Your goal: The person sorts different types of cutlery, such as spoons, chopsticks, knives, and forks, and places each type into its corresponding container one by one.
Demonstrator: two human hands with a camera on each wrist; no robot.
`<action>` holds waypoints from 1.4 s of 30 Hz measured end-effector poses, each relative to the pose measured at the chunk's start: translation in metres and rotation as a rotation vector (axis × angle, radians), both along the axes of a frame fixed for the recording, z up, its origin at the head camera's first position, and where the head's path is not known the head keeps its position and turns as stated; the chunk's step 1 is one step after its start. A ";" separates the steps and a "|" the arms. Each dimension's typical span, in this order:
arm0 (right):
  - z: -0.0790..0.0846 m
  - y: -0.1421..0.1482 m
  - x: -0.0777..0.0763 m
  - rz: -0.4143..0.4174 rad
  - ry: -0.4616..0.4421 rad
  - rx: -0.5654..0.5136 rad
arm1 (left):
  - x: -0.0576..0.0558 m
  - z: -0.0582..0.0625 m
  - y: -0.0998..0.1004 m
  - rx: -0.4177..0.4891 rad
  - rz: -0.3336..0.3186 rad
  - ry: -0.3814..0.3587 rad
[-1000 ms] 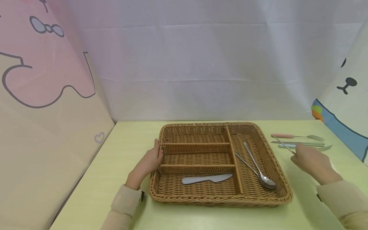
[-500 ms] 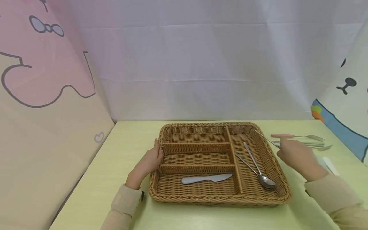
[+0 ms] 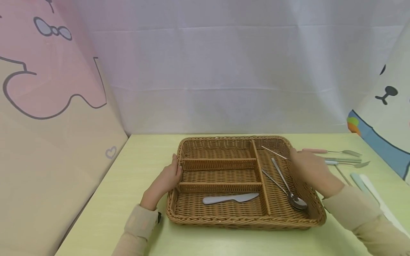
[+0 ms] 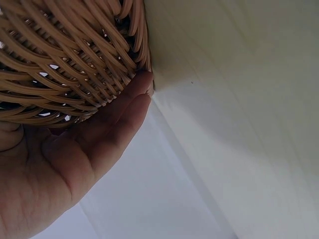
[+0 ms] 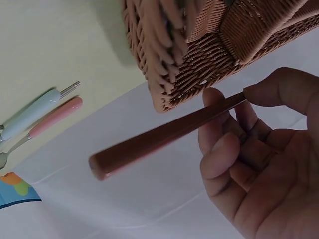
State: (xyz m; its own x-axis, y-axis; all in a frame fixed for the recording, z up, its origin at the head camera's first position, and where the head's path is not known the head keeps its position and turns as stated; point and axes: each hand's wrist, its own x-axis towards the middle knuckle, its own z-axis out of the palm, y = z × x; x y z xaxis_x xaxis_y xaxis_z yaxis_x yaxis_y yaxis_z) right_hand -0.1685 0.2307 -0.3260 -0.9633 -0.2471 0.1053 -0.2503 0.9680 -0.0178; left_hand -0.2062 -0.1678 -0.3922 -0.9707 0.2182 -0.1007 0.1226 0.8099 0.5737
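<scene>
In the head view my left hand (image 3: 164, 181) grips the left side of a brown wicker cutlery basket (image 3: 221, 223); its fingers lie along the outer wall in the left wrist view. Over the basket's right rim, my right hand (image 3: 312, 169) pinches a slim metal utensil (image 3: 272, 152) with a long handle (image 5: 164, 134). Its far end is hidden, so I cannot tell its kind. Below it, two metal spoons (image 3: 296, 202) lie crossed in the long right compartment. A grey table knife (image 3: 230, 199) rests in the front left compartment.
To the right on the pale table (image 3: 153, 149) lie a pink-handled fork (image 3: 315, 151), a light-blue-handled fork (image 3: 331, 162), green chopsticks (image 3: 349, 160), and green and white handles (image 3: 368, 185) partly behind the sleeve. A white cloth (image 3: 205, 78) hangs behind the table.
My right hand has moved left with the metal utensil, from above the cutlery on the table to over the basket's right compartment. The left hand has stayed at the basket's left side.
</scene>
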 end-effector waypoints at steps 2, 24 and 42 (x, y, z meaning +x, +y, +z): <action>0.000 -0.006 -0.001 0.018 0.017 0.005 | 0.000 0.000 0.000 0.002 -0.001 0.003; -0.007 -0.061 -0.007 0.227 0.119 0.140 | 0.000 0.000 -0.001 -0.016 -0.018 0.045; -0.010 -0.094 -0.011 0.317 0.088 0.208 | -0.001 0.000 0.000 -0.004 -0.006 0.019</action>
